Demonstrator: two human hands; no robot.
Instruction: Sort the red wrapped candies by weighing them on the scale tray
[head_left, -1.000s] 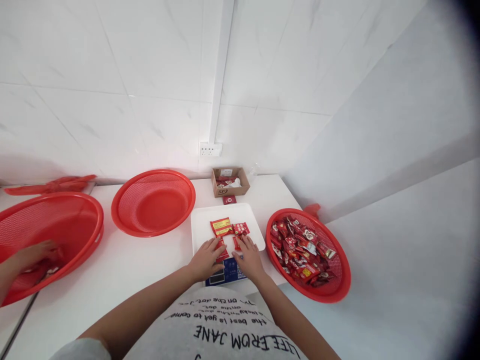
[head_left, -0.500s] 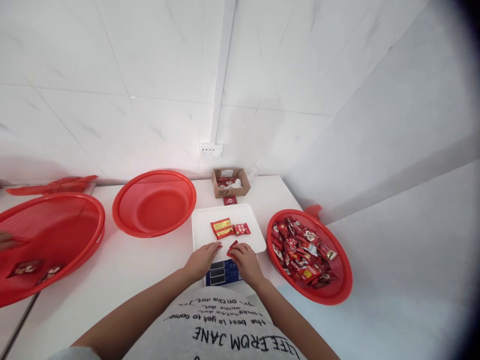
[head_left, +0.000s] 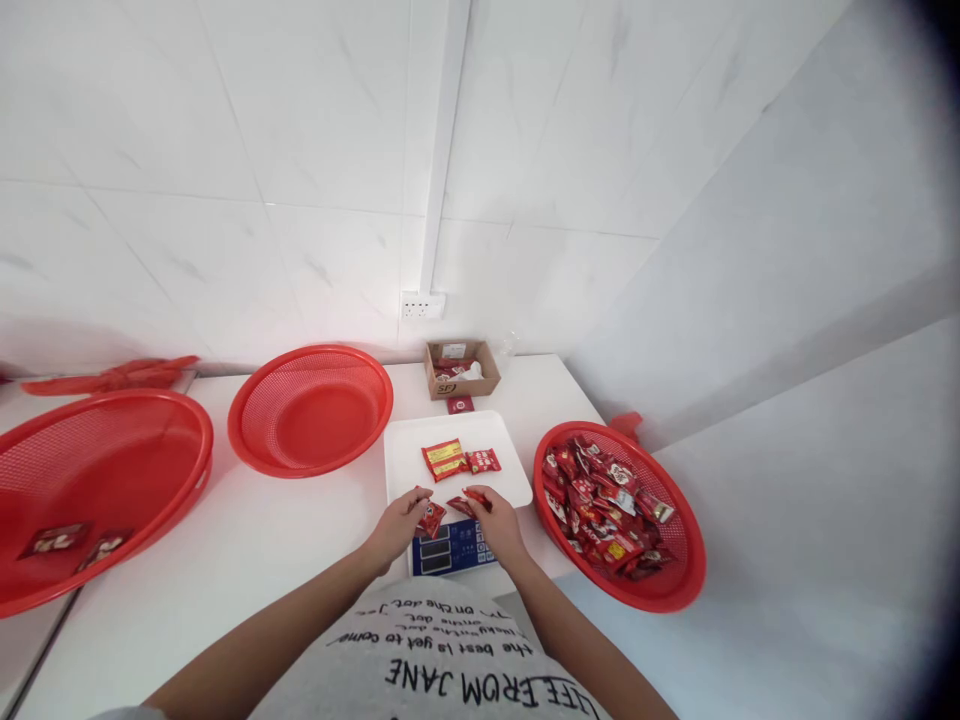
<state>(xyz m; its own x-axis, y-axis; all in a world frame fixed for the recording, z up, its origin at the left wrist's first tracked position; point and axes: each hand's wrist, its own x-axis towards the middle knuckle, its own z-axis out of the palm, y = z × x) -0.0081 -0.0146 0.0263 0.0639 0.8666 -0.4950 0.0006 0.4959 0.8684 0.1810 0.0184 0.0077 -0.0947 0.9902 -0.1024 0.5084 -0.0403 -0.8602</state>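
My left hand (head_left: 399,522) pinches a small red packet (head_left: 430,519) just above the near edge of the white scale tray (head_left: 405,455). My right hand (head_left: 496,520) is closed on another red packet (head_left: 466,502) beside it. Both hands hover over the blue scale panel (head_left: 453,546). Two more packets lie on the tray: a red-and-yellow one (head_left: 444,459) and a small red one (head_left: 484,461).
A red basket (head_left: 675,590) full of red packets sits at the right. An empty red basket (head_left: 310,410) stands behind the tray at left, and a bigger one (head_left: 97,480) at far left holds two packets. A small cardboard box (head_left: 460,367) and a wall socket (head_left: 421,304) are behind.
Both hands lifted a red packet each off the tray's near edge and drew back over the scale panel. The other person's hand left the far-left basket.
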